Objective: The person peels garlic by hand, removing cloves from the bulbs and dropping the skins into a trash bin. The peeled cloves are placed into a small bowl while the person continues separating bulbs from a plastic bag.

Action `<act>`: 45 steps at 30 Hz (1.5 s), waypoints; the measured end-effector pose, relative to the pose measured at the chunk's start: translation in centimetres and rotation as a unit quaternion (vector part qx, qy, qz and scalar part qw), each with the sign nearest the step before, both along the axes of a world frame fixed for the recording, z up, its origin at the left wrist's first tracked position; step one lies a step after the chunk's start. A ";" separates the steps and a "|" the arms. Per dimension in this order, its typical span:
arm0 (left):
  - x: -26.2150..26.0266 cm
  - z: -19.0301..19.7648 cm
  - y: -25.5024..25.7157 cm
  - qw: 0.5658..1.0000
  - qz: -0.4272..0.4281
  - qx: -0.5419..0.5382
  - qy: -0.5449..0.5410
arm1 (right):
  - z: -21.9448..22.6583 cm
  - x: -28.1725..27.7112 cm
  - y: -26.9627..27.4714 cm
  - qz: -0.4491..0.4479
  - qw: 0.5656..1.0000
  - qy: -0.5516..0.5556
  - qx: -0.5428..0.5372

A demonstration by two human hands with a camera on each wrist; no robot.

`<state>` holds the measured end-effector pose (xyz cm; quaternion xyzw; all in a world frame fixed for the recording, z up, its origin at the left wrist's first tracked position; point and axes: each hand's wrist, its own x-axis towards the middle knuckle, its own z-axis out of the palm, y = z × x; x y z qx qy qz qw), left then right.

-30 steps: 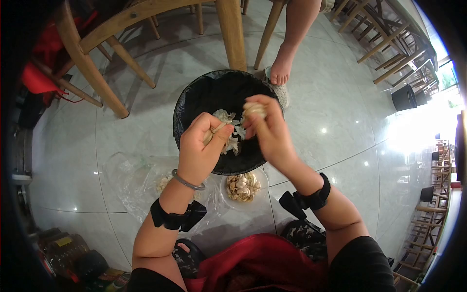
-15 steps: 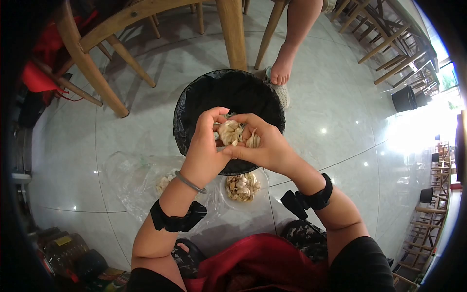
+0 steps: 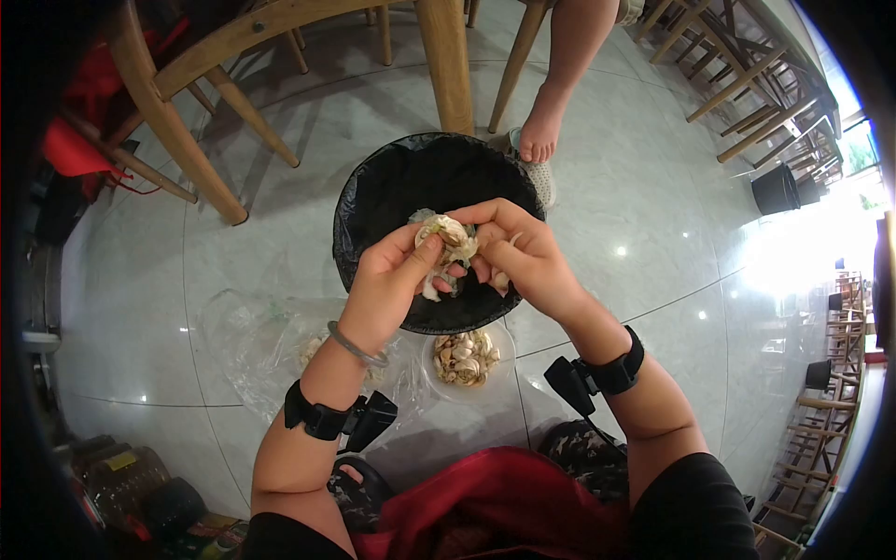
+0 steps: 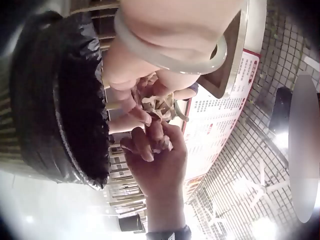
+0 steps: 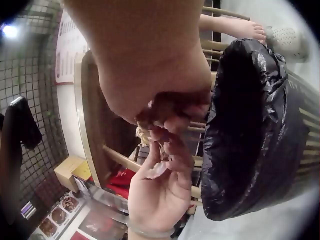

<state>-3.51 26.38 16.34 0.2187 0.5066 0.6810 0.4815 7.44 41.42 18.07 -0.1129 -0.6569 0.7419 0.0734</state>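
Note:
In the head view my left hand (image 3: 385,273) holds a partly broken garlic bulb (image 3: 450,235) with loose papery skin, its thumb pressed on the side. My right hand (image 3: 534,259) meets it from the right, its fingertips at the bulb's edge. Pale garlic cloves (image 3: 502,280) lie tucked in the right hand's curled fingers. Both hands are over a bin (image 3: 373,191) lined with a black bag. The left wrist view shows the broken bulb (image 4: 161,106) between the two hands; in the right wrist view a white flake of skin (image 5: 157,170) lies on the left palm.
Behind the bin's near rim a clear bowl (image 3: 506,366) of garlic cloves stands on the tiled floor. Left of it lies a clear plastic bag (image 3: 245,347) with pale pieces. A wooden table leg (image 3: 442,70) and another person's foot (image 3: 539,140) are just past the bin.
The hands were apart, came together around the bulb, and now the left hand holds it higher with the right fingers at its edge. Loose skin hangs below the bulb.

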 end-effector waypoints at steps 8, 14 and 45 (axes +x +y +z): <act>0.7 -0.6 0.3 0.995 0.066 -0.018 0.071 | 0.6 -0.2 0.2 -0.034 0.995 -0.070 0.054; 0.7 -0.8 0.5 0.974 0.061 -0.037 0.216 | -0.2 0.1 0.4 -0.142 0.968 -0.081 0.189; -0.6 -0.7 -0.1 0.948 0.046 0.007 0.316 | -1.1 -0.3 0.6 -0.190 0.953 -0.020 0.237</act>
